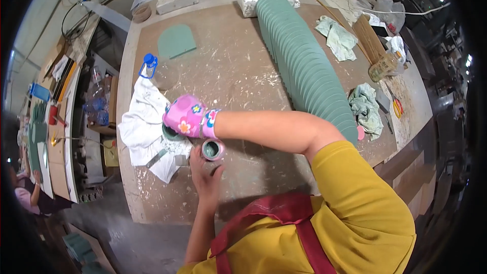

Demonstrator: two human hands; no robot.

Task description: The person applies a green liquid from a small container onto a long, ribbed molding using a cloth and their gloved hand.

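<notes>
My left hand [204,175] is closed around a small open jar [212,150] with dark green contents, near the table's left front. A pink mitt-like cover with flowers hides my right hand [184,115], and its fingers cannot be made out. It reaches across to the left, over an open container with a green rim [171,133], partly hidden beneath it. The container stands on a crumpled white cloth [139,124] with dark specks. On the cloth's front part lies a small flat grey-green strip [156,158]. Behind the cloth stands a clear jug with a blue cap [150,60].
A long leaning row of green arched panels [304,61] crosses the table's right half. One such panel [176,41] lies flat at the back left. Stained rags [365,109], red-handled scissors [397,107] and a glass jar [381,68] lie along the right edge.
</notes>
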